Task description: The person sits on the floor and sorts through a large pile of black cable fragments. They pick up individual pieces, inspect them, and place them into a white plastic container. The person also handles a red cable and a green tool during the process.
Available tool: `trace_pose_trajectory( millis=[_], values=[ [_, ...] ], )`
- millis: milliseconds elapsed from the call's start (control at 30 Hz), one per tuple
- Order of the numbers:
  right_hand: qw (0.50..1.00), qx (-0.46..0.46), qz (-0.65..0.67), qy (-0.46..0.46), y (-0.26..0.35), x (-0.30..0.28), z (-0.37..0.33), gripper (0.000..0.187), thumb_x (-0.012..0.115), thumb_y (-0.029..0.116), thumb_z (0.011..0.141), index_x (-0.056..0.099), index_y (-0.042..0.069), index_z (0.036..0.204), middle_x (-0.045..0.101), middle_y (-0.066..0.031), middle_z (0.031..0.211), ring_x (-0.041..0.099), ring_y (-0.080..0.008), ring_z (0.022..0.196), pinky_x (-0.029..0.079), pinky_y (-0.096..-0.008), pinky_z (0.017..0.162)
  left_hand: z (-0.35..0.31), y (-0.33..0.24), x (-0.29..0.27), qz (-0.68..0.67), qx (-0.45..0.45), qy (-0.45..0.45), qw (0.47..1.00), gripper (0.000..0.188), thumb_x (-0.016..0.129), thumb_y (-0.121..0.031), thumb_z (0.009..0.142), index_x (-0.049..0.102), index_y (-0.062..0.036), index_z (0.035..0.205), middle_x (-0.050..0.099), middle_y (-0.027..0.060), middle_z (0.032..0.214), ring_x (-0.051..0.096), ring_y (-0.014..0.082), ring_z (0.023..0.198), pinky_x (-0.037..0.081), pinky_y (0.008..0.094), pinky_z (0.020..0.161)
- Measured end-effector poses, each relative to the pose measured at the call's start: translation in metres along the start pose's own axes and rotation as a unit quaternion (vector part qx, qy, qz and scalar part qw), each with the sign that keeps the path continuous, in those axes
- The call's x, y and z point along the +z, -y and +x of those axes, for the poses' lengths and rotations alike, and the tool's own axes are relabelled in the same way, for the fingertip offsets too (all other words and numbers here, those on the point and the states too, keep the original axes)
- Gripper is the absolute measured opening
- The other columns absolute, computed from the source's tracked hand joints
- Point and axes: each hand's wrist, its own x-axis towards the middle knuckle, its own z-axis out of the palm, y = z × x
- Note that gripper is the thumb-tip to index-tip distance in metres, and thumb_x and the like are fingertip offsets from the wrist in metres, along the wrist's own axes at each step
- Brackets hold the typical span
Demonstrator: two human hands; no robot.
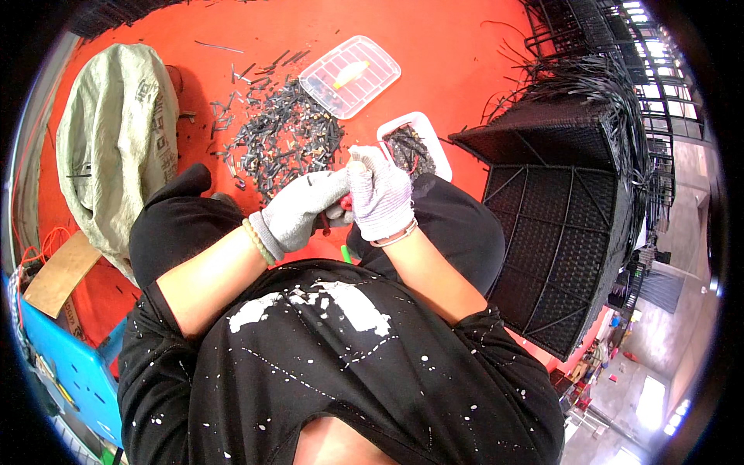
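Note:
Both of my hands wear knitted work gloves and meet in front of my lap. My left hand (304, 208), in a grey glove, is closed. Small red parts (346, 203) show beside its fingers and below its palm, like pieces of a red-handled tool; most of it is hidden. Against it presses my right hand (381, 192), in a paler glove, with fingers pinched together; what they hold is hidden. Just beyond my hands lies a heap of short black and tan strip offcuts (283, 143). A white tub (432, 138) with dark bits inside stands by my right knee.
A clear plastic lid (364, 85) with a yellowish piece on it lies beyond the heap on the red floor (449, 62). At left sits a pale green woven sack (116, 139) above a blue stool (74, 372). Black woven wicker furniture (554, 232) stands close at right, with loose strands.

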Motion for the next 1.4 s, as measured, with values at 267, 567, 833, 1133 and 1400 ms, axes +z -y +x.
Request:
trace_pose_trajectory(
  millis=[267, 567, 833, 1133, 1400],
  values=[
    [0.998, -0.043, -0.034, 0.009, 0.0, -0.007, 0.005, 0.03, 0.069, 0.028, 0.076, 0.06, 0.006, 0.095, 0.063, -0.0061, 0.073, 0.063, -0.0206, 0.059, 0.05, -0.0296, 0.054, 0.0, 0.008, 0.001, -0.061, 0.064, -0.012, 0.996, 0.018, 0.055, -0.027, 0.092, 0.056, -0.0099, 0.089, 0.054, -0.004, 0.077, 0.047, 0.006, 0.068, 0.039, 0.0212, 0.061],
    [0.969, 0.163, 0.18, 0.048, 0.001, -0.005, 0.0, 0.016, 0.055, 0.018, 0.088, 0.063, 0.005, 0.082, 0.06, -0.0088, 0.064, 0.06, -0.0178, 0.054, 0.047, -0.0295, 0.05, -0.003, 0.002, 0.004, 0.029, 0.054, -0.016, 0.998, 0.021, 0.053, -0.028, 0.093, 0.054, -0.0086, 0.085, 0.055, -0.0022, 0.076, 0.049, 0.0073, 0.068, 0.038, 0.0208, 0.061],
    [0.925, 0.233, 0.299, -0.023, 0.009, 0.005, 0.003, 0.026, 0.052, 0.023, 0.091, 0.058, 0.006, 0.072, 0.051, 0.0025, 0.058, 0.045, -0.0055, 0.049, 0.036, -0.0228, 0.044, -0.001, 0.006, 0.003, -0.011, 0.065, 0.007, 0.998, 0.02, 0.054, -0.027, 0.092, 0.054, -0.0079, 0.085, 0.054, -0.0016, 0.075, 0.047, 0.0068, 0.067, 0.036, 0.0207, 0.06],
    [0.897, 0.267, 0.351, -0.04, -0.006, 0.019, 0.0, 0.025, 0.056, 0.023, 0.09, 0.059, 0.008, 0.07, 0.053, 0.0037, 0.06, 0.046, -0.0035, 0.052, 0.036, -0.0212, 0.047, -0.002, 0.005, 0.01, 0.011, 0.071, -0.032, 0.997, 0.02, 0.053, -0.025, 0.093, 0.053, -0.0076, 0.082, 0.049, -0.0017, 0.068, 0.043, 0.0093, 0.063, 0.038, 0.025, 0.063],
    [0.753, 0.423, 0.503, 0.035, -0.009, 0.011, 0.005, 0.024, 0.058, 0.02, 0.089, 0.058, 0.009, 0.069, 0.053, 0.0026, 0.061, 0.046, -0.0053, 0.053, 0.037, -0.0216, 0.049, -0.007, -0.003, 0.014, 0.097, 0.07, -0.071, 0.99, 0.02, 0.053, -0.024, 0.093, 0.054, -0.0058, 0.084, 0.055, 0.0001, 0.074, 0.05, 0.0099, 0.07, 0.04, 0.0239, 0.066]
  ],
)
